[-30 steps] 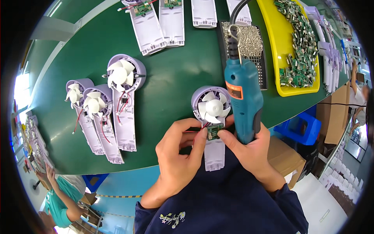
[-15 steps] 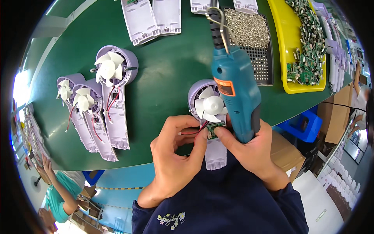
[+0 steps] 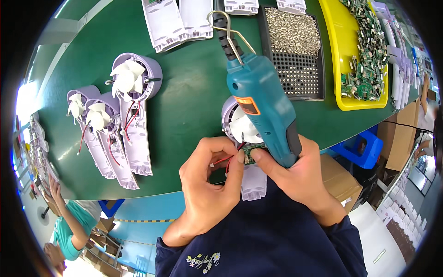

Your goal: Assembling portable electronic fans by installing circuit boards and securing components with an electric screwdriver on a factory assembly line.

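In front of me a lilac handheld fan body (image 3: 254,182) with white blades (image 3: 243,129) lies on the bench. A small green circuit board (image 3: 249,154) sits in its handle below the blades. My left hand (image 3: 210,180) is closed at the left side, its thumb tip on the board's edge beside red and black wires (image 3: 223,160). My right hand (image 3: 297,180) has its thumb on the board's right end. A teal electric screwdriver (image 3: 265,104) rests in the crook of that hand, covering part of the blades. Its tip and my right fingers are hidden.
Several fan units (image 3: 127,85) with loose wires lie left on the green bench (image 3: 194,92). Lilac shells (image 3: 166,27) lie at the back. A black tray of screws (image 3: 300,87) and a yellow bin (image 3: 339,87) of circuit boards stand right. Another person's arm (image 3: 76,231) shows lower left.
The screwdriver's upper end has swung to the left, uncovering more of the screw tray and covering more of the blades. Both hands stay at the board with little movement.
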Demonstrator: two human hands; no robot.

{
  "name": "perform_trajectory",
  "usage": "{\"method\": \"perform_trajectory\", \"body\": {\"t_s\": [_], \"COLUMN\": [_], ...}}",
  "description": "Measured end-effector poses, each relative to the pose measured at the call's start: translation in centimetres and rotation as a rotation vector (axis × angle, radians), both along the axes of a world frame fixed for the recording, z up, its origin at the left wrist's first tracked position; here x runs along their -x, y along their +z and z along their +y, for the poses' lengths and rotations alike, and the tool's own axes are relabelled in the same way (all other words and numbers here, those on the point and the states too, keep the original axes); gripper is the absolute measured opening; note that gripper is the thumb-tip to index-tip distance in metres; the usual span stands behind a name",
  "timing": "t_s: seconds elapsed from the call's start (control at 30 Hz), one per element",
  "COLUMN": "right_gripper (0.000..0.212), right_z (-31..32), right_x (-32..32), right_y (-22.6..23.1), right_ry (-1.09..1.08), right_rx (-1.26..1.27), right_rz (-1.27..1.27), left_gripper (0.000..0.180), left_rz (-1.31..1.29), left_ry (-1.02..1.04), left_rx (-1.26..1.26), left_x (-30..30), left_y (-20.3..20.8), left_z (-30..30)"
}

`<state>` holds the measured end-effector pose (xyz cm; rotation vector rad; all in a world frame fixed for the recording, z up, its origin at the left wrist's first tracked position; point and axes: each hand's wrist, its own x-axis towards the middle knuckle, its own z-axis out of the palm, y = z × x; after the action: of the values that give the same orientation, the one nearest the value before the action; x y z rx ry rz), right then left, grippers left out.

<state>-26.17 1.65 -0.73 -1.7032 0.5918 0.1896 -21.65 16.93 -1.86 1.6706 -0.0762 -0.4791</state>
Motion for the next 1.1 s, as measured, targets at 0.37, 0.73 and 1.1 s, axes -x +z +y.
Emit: {"method": "perform_trajectory", "body": {"t_s": [0.37, 0.73, 1.1], "right_gripper": [0.022, 0.027, 0.082], "right_z": [0.2, -1.4, -6.2], "right_x": [0.6, 0.5, 0.5], "right_y": [-0.7, 0.0, 1.5], "right_ry": [0.044, 0.154, -0.242], "right_rx": [0.105, 0.012, -0.385], "right_rz": [-0.088, -0.019, -0.537], "left_gripper": [0.027, 0.025, 0.026], "left_rz": [-0.187, -0.162, -0.177], "left_ry": [-0.210, -0.196, -0.130], "left_rx": [-0.129, -0.100, -0.124], "left_x": [-0.4, -0.5, -1.3], "left_y": [0.2, -0.4, 0.2], "left_z": [1.0, 1.0, -0.2]}}
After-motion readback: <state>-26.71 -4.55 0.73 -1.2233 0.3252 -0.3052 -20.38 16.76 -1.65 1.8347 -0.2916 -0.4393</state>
